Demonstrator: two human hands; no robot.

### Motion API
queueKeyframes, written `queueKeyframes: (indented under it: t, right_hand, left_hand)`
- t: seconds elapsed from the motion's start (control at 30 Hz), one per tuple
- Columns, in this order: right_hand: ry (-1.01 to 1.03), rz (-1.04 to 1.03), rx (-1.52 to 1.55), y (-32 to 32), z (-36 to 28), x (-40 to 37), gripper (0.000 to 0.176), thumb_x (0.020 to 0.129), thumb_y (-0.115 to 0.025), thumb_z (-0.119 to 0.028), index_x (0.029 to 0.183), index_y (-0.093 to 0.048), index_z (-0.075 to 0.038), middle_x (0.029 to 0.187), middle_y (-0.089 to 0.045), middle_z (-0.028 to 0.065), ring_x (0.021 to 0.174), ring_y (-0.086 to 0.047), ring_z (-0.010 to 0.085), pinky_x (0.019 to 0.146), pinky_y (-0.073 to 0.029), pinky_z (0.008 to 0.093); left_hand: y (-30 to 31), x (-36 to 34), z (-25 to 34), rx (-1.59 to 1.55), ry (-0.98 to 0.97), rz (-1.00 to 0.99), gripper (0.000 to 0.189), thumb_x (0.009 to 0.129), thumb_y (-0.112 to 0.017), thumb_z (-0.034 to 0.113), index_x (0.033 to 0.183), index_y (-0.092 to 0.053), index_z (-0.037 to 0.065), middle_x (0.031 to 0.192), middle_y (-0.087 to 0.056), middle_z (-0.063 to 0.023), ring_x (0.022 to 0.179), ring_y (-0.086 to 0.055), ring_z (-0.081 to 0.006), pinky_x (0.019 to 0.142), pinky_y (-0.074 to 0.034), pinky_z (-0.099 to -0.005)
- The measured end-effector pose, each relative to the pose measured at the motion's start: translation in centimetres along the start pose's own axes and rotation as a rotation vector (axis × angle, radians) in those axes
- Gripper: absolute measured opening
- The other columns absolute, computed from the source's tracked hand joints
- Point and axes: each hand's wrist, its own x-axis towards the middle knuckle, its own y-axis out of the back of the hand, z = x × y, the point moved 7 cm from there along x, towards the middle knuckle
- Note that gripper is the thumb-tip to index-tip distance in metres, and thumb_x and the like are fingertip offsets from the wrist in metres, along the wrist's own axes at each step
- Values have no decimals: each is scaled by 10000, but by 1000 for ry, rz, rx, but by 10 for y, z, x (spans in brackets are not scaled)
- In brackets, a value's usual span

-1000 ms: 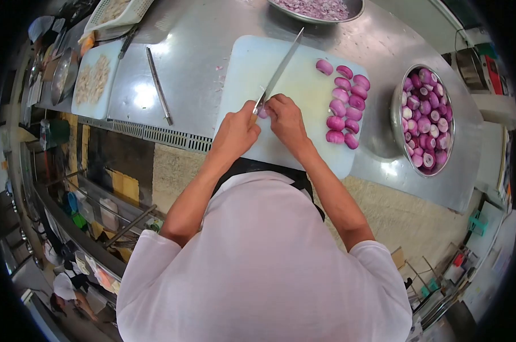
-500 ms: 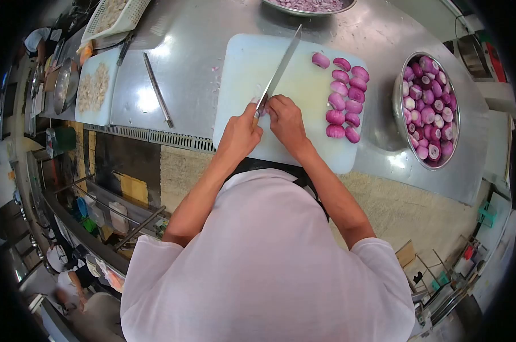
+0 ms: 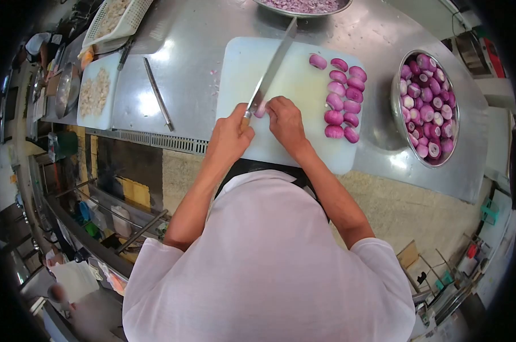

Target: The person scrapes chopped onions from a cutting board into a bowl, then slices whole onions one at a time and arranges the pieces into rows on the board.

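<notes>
My left hand [image 3: 229,135] is wrapped round the wooden handle of a long knife [image 3: 274,65], whose blade points up and to the right over the white cutting board [image 3: 241,62]. Beside the blade, near its handle end, lies a small pink-purple onion piece [image 3: 260,110]. My right hand [image 3: 286,121] is just right of that piece, its fingers bent and pressed together; whatever they hold, if anything, is hidden. Several purple onion halves [image 3: 335,103] stand in rows on the right part of the board.
A metal bowl [image 3: 396,108] of peeled onions stands at the right; another bowl [image 3: 303,12] holds chopped onion at the top. A metal rod [image 3: 158,94], a second board [image 3: 114,77] with pale pieces and a white basket [image 3: 134,23] are at the left. People are at the far left.
The knife and my left hand have moved slightly left and down, away from my right hand. The onion piece now shows between them. At lower left, a person has shifted.
</notes>
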Motion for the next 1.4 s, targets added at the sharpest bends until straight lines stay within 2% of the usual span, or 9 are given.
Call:
queueKeyframes:
  t: [0.2,0.23,0.43,0.67,0.73,0.87,0.97,1.2,1.4]
  right_hand:
    - [12,-65,-28,-26,-25,5,85,808,-595,0,839,-673,-7,979,-609,175,939,-572,371,822,-497,445]
    - [-4,-45,-50,-27,-23,6,85,808,-595,0,839,-673,-7,979,-609,175,939,-572,371,822,-497,445]
    - [-108,-96,-417,30,49,43,175,766,-632,8,908,-715,-51,1037,-619,144,980,-562,351,842,-498,423]
    - [69,498,-334,200,55,53,247,708,-670,2,945,-716,-47,1011,-639,146,981,-580,343,893,-485,416]
    - [-144,662,-472,275,88,39,234,740,-666,-37,971,-703,-18,1028,-674,180,991,-621,383,872,-506,418]
    - [-872,441,-948,373,186,-2,374,801,-697,-299,1041,-688,-12,1061,-684,264,927,-682,421,865,-546,470]
    - [-915,386,-1166,372,225,-24,518,763,-730,-434,1083,-697,-29,1039,-704,237,1036,-658,420,908,-525,489]
    - [-674,481,-678,391,249,-33,705,649,-851,-448,1146,-660,15,1138,-681,239,1094,-635,377,948,-492,432]
    - [-387,328,-36,255,68,27,548,734,-854,-201,1221,-645,-57,1108,-695,117,953,-654,204,853,-511,307]
  left_hand:
    - [17,3,-56,-94,56,109,341,824,-586,35,1165,-581,19,615,-491,9,425,-424,-85,396,-355,-271]
    - [17,4,-64,-72,117,92,351,810,-584,61,1158,-546,28,585,-478,-90,508,-523,-176,498,-429,-359]
    - [4,-4,-94,-263,232,39,389,828,-557,24,1215,-532,49,589,-487,-4,414,-439,-93,362,-350,-273]
    - [7,-2,-79,-215,253,65,424,816,-539,6,1239,-529,27,576,-498,-33,410,-471,-123,369,-376,-293]
    - [8,-2,-84,-183,272,49,442,816,-532,4,1256,-530,44,587,-502,-37,415,-471,-122,369,-376,-297]
    - [7,-1,-83,-250,249,22,444,816,-528,8,1256,-534,60,601,-511,-48,423,-475,-120,375,-380,-302]
    - [7,-3,-80,-224,264,17,449,811,-522,3,1255,-536,68,625,-529,-57,451,-498,-127,398,-399,-304]
    - [10,0,-87,-36,223,70,473,792,-571,67,1263,-526,60,688,-601,-199,617,-616,-348,616,-488,-441]
    - [16,-2,-64,102,122,68,464,789,-569,68,1248,-508,46,733,-616,-270,735,-607,-490,666,-477,-511]
